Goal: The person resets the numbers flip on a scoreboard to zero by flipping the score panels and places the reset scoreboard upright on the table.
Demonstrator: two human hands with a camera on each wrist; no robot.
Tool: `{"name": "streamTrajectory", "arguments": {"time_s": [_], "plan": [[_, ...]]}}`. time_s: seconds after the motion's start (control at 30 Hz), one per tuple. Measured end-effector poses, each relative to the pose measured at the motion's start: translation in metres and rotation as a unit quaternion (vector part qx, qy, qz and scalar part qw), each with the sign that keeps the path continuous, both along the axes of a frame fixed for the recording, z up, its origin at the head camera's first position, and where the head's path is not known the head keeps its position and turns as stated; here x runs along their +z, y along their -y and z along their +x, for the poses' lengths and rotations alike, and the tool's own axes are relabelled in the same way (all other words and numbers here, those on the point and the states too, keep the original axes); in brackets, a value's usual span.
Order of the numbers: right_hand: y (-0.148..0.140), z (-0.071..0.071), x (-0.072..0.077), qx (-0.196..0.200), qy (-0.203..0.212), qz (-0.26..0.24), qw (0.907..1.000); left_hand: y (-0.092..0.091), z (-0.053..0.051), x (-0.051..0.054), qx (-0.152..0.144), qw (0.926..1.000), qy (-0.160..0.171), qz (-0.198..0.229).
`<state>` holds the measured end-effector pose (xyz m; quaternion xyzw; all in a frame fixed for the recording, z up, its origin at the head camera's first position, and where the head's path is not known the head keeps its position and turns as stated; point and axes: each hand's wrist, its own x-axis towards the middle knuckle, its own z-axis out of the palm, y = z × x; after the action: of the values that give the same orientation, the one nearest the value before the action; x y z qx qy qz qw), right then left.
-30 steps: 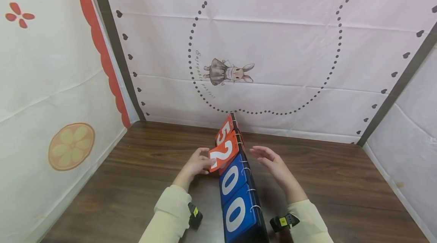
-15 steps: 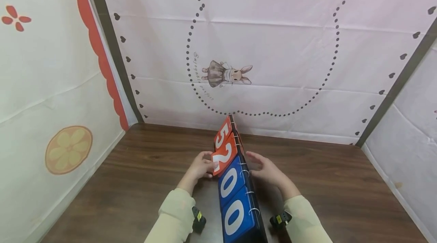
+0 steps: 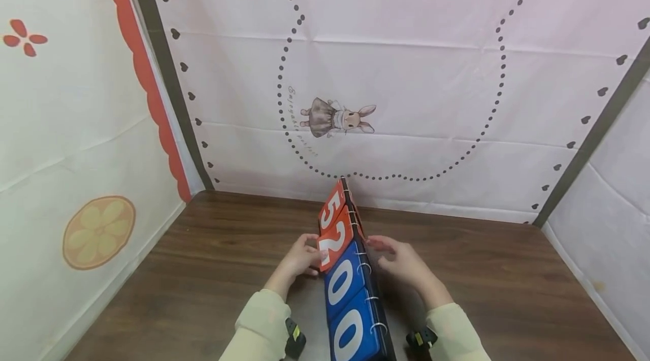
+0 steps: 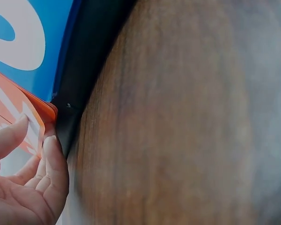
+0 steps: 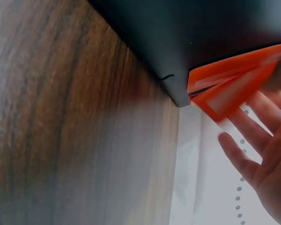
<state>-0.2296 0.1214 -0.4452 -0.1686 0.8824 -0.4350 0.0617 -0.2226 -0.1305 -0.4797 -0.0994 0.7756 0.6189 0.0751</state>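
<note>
A flip scoreboard (image 3: pixel 373 304) with a black stand and wire rings runs away from me along the table. Its red-orange cards at the far end read 5 (image 3: pixel 325 213) and 2 (image 3: pixel 339 232); the nearer blue cards (image 3: pixel 332 309) both show 0. My left hand (image 3: pixel 301 258) pinches the free edge of the 2 card, thumb on its front face and fingers behind, as the left wrist view shows. On the other side, my right hand (image 3: pixel 406 268) has its fingers loosely extended at red-orange cards (image 5: pixel 239 89) hanging on the back. One of those stands tilted off the stack.
The scoreboard stands on a dark wood table (image 3: pixel 487 271). A white patterned cloth (image 3: pixel 416 96) rises behind the far table edge, with further cloth sides left and right. Both wrists carry small black cameras (image 3: pixel 294 339).
The 2 card, first lifted away from its stack, has swung back close to it in my left hand. My right hand has come nearer the scoreboard's back.
</note>
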Motion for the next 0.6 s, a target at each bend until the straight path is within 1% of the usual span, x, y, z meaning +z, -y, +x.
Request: {"name": "streamTrajectory", "arguments": {"time_s": [0.07,0.1,0.13,0.17,0.23,0.27,0.3,0.33,0.37,0.4,0.43,0.47,0.5,0.53,0.57,0.6], "plan": [[-0.003,0.0,0.0,-0.025,-0.034,-0.002,0.9991,-0.001,0.002,0.0,-0.002,1.0,0.002,-0.008],[-0.004,0.0,0.0,-0.035,-0.063,-0.003,0.9974,-0.002,0.003,0.001,-0.002,0.9999,0.003,-0.012],[-0.006,-0.001,0.0,-0.045,-0.102,-0.011,0.9937,-0.002,0.003,0.002,-0.003,0.9999,0.003,-0.017],[-0.007,-0.003,0.001,-0.054,-0.144,-0.022,0.9879,-0.002,0.004,0.004,-0.007,0.9997,0.003,-0.022],[-0.011,-0.007,0.003,-0.075,-0.228,-0.056,0.9693,-0.001,0.004,0.009,-0.019,0.9989,0.003,-0.042],[-0.013,-0.008,0.004,-0.086,-0.252,-0.077,0.9608,0.0,0.003,0.012,-0.028,0.9979,0.003,-0.058],[-0.015,-0.008,0.005,-0.096,-0.259,-0.105,0.9553,0.001,0.003,0.016,-0.037,0.9966,-0.003,-0.074],[-0.016,-0.009,0.006,-0.105,-0.249,-0.137,0.953,0.002,0.002,0.02,-0.041,0.9947,-0.013,-0.094],[-0.017,-0.008,0.009,-0.11,-0.219,-0.169,0.9547,0.003,0.001,0.026,-0.041,0.9924,-0.03,-0.112],[-0.017,-0.007,0.012,-0.117,-0.176,-0.205,0.9555,0.004,-0.001,0.034,-0.039,0.9901,-0.053,-0.124],[-0.017,-0.006,0.015,-0.125,-0.124,-0.235,0.9559,0.004,-0.002,0.042,-0.032,0.988,-0.076,-0.13],[-0.016,-0.004,0.019,-0.129,-0.069,-0.267,0.9525,0.003,-0.004,0.051,-0.026,0.9855,-0.102,-0.133],[-0.016,-0.002,0.022,-0.13,-0.017,-0.296,0.9463,0.001,-0.005,0.062,-0.024,0.9835,-0.128,-0.126],[-0.014,-0.001,0.026,-0.129,0.028,-0.322,0.9375,-0.002,-0.006,0.073,-0.027,0.9801,-0.154,-0.123],[-0.013,0.0,0.029,-0.129,0.064,-0.343,0.9283,-0.006,-0.008,0.083,-0.042,0.9758,-0.178,-0.12],[-0.011,0.002,0.031,-0.128,0.091,-0.361,0.9193,-0.01,-0.01,0.092,-0.065,0.9712,-0.193,-0.123]]}}
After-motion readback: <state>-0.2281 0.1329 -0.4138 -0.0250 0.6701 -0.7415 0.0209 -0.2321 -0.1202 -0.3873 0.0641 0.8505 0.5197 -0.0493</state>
